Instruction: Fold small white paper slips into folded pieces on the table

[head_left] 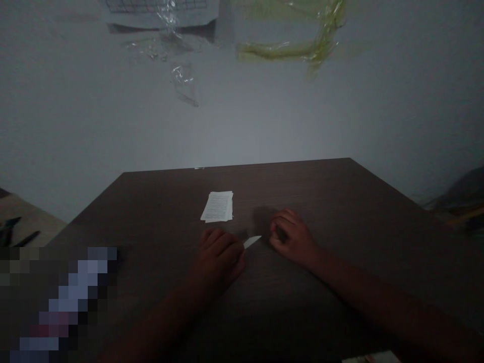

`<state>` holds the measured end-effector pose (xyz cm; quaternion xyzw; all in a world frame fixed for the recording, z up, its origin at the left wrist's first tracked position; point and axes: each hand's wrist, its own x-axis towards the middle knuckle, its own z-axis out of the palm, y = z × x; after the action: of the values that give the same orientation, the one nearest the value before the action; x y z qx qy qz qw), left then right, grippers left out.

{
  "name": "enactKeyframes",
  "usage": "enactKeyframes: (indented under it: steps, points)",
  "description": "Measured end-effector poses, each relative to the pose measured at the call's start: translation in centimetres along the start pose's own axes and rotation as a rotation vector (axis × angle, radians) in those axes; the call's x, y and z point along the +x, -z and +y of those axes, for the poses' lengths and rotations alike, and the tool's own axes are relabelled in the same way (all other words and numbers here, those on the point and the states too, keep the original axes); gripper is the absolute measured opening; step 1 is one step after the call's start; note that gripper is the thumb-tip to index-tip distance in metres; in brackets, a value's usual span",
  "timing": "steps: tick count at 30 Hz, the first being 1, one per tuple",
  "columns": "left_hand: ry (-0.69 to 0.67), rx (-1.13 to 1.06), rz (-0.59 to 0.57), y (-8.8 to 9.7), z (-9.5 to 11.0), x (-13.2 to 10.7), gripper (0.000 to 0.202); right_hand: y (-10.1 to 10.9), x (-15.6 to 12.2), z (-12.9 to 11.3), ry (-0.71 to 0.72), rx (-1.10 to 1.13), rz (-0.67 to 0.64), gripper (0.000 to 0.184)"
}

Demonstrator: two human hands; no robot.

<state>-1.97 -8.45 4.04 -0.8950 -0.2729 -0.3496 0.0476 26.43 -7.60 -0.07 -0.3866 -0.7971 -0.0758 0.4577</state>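
My left hand [223, 252] is closed, palm down, just above the dark wooden table. A narrow, pointed piece of white paper [252, 241] sticks out from its fingers toward the right; the rest of that piece is hidden under the hand. My right hand [291, 234] is a short way to the right of the paper's tip, not touching it. Its fingers are loosely curled, with a gap between them and the thumb, and nothing shows in it. Beyond my left hand lies a small stack of printed white paper slips [218, 206], slightly uneven at the edges.
The brown table [302, 186] reaches back to a pale wall [242, 121] with clear and yellowish tape on it. A blurred-out bright object [79, 287] is at the left. Part of a pale item [372, 358] shows at the bottom edge.
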Motion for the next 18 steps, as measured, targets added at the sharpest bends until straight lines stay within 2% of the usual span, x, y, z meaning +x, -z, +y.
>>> enactKeyframes:
  steps: [9, 18]
  points:
    - [-0.010, 0.002, -0.024, -0.8, -0.4, -0.1, 0.017, 0.3, 0.0, -1.4, 0.030, 0.068, -0.084, 0.020]
    - [0.015, 0.008, -0.097, -1.2, 0.9, 0.5, 0.022, -0.3, 0.3, -3.0, 0.127, 0.098, -0.123, 0.021]
